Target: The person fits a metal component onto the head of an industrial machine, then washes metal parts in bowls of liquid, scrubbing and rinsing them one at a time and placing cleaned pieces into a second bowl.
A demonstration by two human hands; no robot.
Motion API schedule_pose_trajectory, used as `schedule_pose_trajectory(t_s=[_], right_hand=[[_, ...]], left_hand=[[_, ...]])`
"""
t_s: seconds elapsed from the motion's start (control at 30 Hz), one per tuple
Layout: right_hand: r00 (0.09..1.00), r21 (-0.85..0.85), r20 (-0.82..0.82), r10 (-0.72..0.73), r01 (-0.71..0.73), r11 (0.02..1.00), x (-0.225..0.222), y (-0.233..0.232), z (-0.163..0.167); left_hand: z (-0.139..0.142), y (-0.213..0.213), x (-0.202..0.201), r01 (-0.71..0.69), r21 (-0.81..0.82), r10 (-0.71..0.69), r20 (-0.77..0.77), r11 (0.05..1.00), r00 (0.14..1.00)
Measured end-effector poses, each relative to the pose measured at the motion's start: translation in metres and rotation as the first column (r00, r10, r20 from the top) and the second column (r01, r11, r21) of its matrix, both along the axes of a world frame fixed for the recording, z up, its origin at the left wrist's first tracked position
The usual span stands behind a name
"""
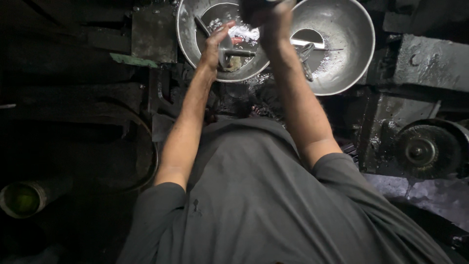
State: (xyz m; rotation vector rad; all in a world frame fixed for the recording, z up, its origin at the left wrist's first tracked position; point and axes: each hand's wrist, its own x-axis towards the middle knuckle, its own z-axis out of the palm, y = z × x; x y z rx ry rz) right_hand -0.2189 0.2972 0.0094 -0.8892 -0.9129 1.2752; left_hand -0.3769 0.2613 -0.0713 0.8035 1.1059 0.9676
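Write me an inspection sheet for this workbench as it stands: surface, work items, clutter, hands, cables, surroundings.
Surface: dark, greasy metal machine bed; wet sheen at lower right.
Work items: two shiny metal bowls side by side, left bowl and right bowl; a small round metal piece at the left hand.
Clutter: metal tools lying in the right bowl; green strip left of the bowls.
Hands: left hand over the left bowl, fingers on the small metal piece; right hand raised between the bowls, gripping something dark, partly cut off by the frame.
Cables: nothing seen.
Surroundings: grinding wheel at right; green-lined cylinder at lower left; very dim elsewhere.
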Motion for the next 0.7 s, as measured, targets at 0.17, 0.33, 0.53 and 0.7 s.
schedule_pose_trajectory(t_s=[0.17,0.33,0.53,0.7], right_hand=[[0.849,0.485,0.529,0.016,-0.318,0.815,-0.018,-0.019,0.007],[0.83,-0.072,0.527,0.183,-0.171,0.983,0.015,0.02,-0.013],[0.52,-0.009,0.844,0.132,-0.232,0.973,0.005,0.009,-0.04],[0.196,0.258,0.958,-0.207,-0.287,0.923,-0.021,-0.027,-0.031]], left_hand=[[-0.001,0.01,0.01,-0.279,0.033,0.272,0.136,0.96,0.953],[0.008,0.002,-0.01,-0.187,0.315,0.281,-0.284,0.93,0.917],[0.021,0.006,-0.021,-0.251,0.392,0.391,-0.333,0.885,0.858],[0.011,0.006,-0.023,-0.243,0.502,0.456,-0.361,0.83,0.813]])
